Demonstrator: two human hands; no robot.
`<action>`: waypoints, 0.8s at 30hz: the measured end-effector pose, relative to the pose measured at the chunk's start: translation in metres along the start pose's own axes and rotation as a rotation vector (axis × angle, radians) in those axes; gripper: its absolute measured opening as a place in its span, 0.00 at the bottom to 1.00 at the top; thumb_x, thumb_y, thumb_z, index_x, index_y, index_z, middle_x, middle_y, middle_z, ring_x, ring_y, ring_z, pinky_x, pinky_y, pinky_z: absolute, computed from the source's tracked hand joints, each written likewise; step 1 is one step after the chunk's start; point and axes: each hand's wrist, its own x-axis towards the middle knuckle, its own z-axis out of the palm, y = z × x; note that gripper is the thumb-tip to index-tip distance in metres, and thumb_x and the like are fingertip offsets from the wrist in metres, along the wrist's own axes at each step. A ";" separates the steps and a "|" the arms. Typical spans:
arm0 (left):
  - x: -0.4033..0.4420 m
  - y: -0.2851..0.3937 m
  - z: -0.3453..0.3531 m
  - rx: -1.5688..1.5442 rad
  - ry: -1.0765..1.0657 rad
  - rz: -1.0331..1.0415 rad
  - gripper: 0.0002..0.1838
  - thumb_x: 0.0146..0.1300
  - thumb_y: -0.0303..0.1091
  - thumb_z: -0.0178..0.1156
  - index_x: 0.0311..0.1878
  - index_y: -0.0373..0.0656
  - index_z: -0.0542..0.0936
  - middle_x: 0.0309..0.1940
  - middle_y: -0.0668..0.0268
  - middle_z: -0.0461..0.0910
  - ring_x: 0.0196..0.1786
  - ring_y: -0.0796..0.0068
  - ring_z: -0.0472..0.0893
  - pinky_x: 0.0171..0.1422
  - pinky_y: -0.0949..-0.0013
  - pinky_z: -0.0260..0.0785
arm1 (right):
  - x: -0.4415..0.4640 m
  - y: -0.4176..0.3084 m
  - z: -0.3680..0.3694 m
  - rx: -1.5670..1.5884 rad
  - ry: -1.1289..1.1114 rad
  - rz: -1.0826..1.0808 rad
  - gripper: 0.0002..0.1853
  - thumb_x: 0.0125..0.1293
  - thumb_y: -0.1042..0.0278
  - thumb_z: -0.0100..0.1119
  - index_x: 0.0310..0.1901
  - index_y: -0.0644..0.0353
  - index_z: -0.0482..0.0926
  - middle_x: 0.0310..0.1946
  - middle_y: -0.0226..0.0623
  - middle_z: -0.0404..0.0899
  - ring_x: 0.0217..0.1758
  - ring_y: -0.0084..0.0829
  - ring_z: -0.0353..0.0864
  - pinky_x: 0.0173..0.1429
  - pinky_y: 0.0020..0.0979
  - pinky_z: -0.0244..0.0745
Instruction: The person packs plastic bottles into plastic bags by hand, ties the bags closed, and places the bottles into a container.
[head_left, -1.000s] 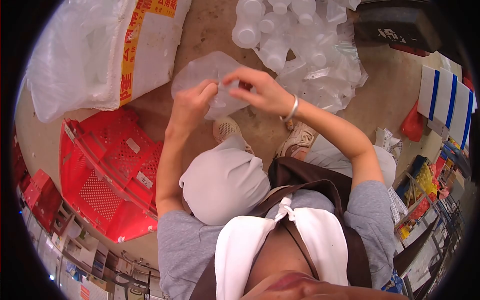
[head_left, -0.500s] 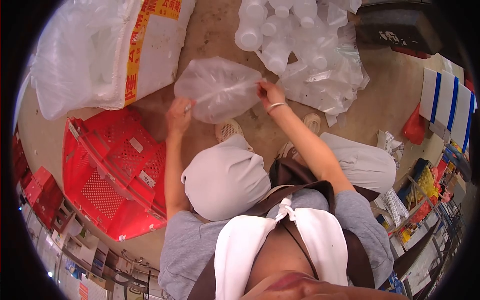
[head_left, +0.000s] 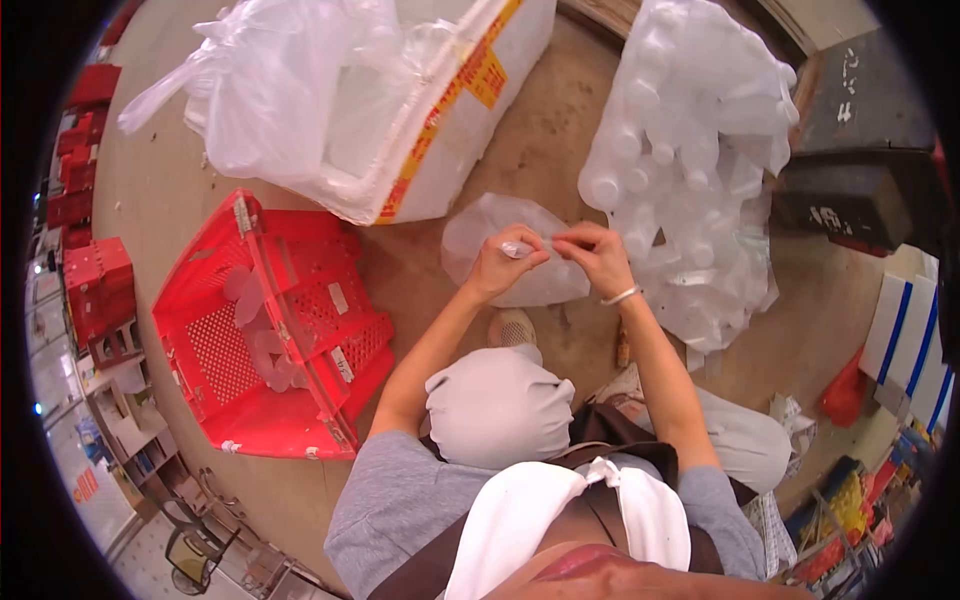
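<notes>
Mostly plastic, both glossy and dull.

The clear, rounded plastic bag [head_left: 541, 287] is thin, creased and glossy; the red, perforated basket [head_left: 218, 352] is hard, slightly shiny plastic; the white, boxy foam container [head_left: 462, 160] looks matt beneath glossy yellow-and-red tape [head_left: 485, 80]; the brown floor [head_left: 545, 130] looks matt and stained, like concrete.

I have one view — head-worn, close above the white collar [head_left: 520, 510] — facing forward and down onto the left hand [head_left: 498, 272], right hand [head_left: 604, 259] and floor [head_left: 418, 275].
</notes>
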 end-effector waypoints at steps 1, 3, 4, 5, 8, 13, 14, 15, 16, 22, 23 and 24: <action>-0.001 0.004 -0.001 0.064 0.049 0.042 0.09 0.49 0.25 0.66 0.32 0.38 0.75 0.30 0.65 0.74 0.33 0.73 0.75 0.37 0.72 0.68 | -0.004 0.004 0.001 0.128 -0.020 0.097 0.15 0.53 0.77 0.60 0.45 0.62 0.80 0.33 0.33 0.80 0.39 0.22 0.77 0.44 0.25 0.72; -0.004 0.014 0.001 0.185 0.133 0.116 0.08 0.49 0.23 0.64 0.32 0.38 0.75 0.30 0.63 0.74 0.33 0.70 0.76 0.36 0.72 0.68 | -0.011 0.017 0.010 0.270 -0.054 0.171 0.14 0.54 0.79 0.58 0.44 0.62 0.80 0.31 0.32 0.80 0.37 0.20 0.76 0.41 0.23 0.72; -0.004 0.016 0.004 0.329 0.123 0.327 0.09 0.48 0.21 0.63 0.33 0.38 0.75 0.32 0.61 0.75 0.34 0.65 0.76 0.36 0.72 0.69 | -0.013 0.024 0.019 0.282 -0.067 0.146 0.14 0.54 0.80 0.58 0.44 0.63 0.80 0.30 0.31 0.80 0.37 0.19 0.76 0.40 0.23 0.71; -0.007 0.017 0.007 0.446 0.062 0.374 0.09 0.48 0.20 0.63 0.33 0.38 0.76 0.32 0.62 0.75 0.35 0.66 0.76 0.37 0.72 0.69 | -0.010 0.030 0.030 0.276 0.003 0.061 0.12 0.54 0.77 0.59 0.42 0.62 0.80 0.29 0.32 0.80 0.36 0.22 0.77 0.38 0.25 0.71; -0.029 0.018 0.019 0.635 0.025 0.437 0.09 0.48 0.20 0.64 0.33 0.38 0.77 0.34 0.62 0.75 0.37 0.67 0.76 0.39 0.72 0.69 | -0.004 0.028 0.046 -0.220 0.214 -0.075 0.10 0.53 0.71 0.60 0.39 0.60 0.80 0.30 0.38 0.79 0.33 0.30 0.77 0.36 0.31 0.70; -0.041 0.004 0.009 0.612 0.387 0.322 0.08 0.46 0.19 0.63 0.31 0.39 0.78 0.35 0.61 0.74 0.34 0.64 0.76 0.38 0.67 0.68 | 0.018 0.042 0.064 -0.484 0.430 -0.213 0.10 0.52 0.65 0.60 0.33 0.61 0.80 0.32 0.38 0.74 0.30 0.32 0.72 0.33 0.33 0.66; -0.041 -0.001 0.009 0.575 0.422 0.294 0.08 0.46 0.19 0.63 0.31 0.39 0.78 0.34 0.61 0.74 0.34 0.64 0.76 0.38 0.67 0.68 | 0.015 0.048 0.063 -0.318 0.322 -0.170 0.09 0.53 0.66 0.60 0.33 0.62 0.80 0.30 0.36 0.74 0.29 0.29 0.71 0.32 0.31 0.66; -0.033 -0.001 0.008 0.539 0.460 0.268 0.08 0.46 0.19 0.63 0.31 0.39 0.79 0.33 0.60 0.74 0.34 0.64 0.76 0.39 0.67 0.68 | 0.013 0.038 0.058 -0.149 0.219 -0.133 0.09 0.54 0.66 0.59 0.32 0.63 0.80 0.29 0.34 0.74 0.29 0.27 0.70 0.32 0.30 0.65; -0.029 -0.003 0.008 0.503 0.498 0.244 0.08 0.45 0.19 0.63 0.31 0.39 0.79 0.32 0.60 0.74 0.34 0.64 0.76 0.39 0.67 0.68 | 0.009 0.032 0.054 0.020 0.121 -0.098 0.09 0.55 0.66 0.59 0.31 0.64 0.79 0.28 0.32 0.74 0.28 0.24 0.69 0.31 0.28 0.64; -0.071 -0.047 -0.010 0.579 -0.071 -0.020 0.07 0.49 0.23 0.63 0.34 0.40 0.79 0.32 0.60 0.75 0.37 0.62 0.76 0.40 0.67 0.67 | 0.001 0.058 0.048 0.225 0.392 0.165 0.10 0.59 0.66 0.57 0.32 0.67 0.78 0.20 0.31 0.76 0.24 0.18 0.70 0.29 0.26 0.66; -0.074 -0.045 -0.013 0.632 0.032 0.096 0.07 0.49 0.24 0.63 0.34 0.40 0.79 0.32 0.60 0.75 0.37 0.62 0.76 0.39 0.67 0.67 | 0.004 0.059 0.053 0.297 0.469 0.217 0.11 0.59 0.66 0.57 0.32 0.67 0.78 0.21 0.31 0.76 0.24 0.18 0.70 0.29 0.26 0.67; -0.072 -0.035 -0.012 0.676 0.135 0.218 0.08 0.50 0.25 0.62 0.35 0.40 0.78 0.32 0.59 0.75 0.37 0.62 0.76 0.39 0.67 0.67 | -0.002 0.051 0.064 0.277 0.401 0.022 0.07 0.59 0.69 0.56 0.29 0.63 0.78 0.21 0.29 0.75 0.24 0.19 0.70 0.28 0.23 0.64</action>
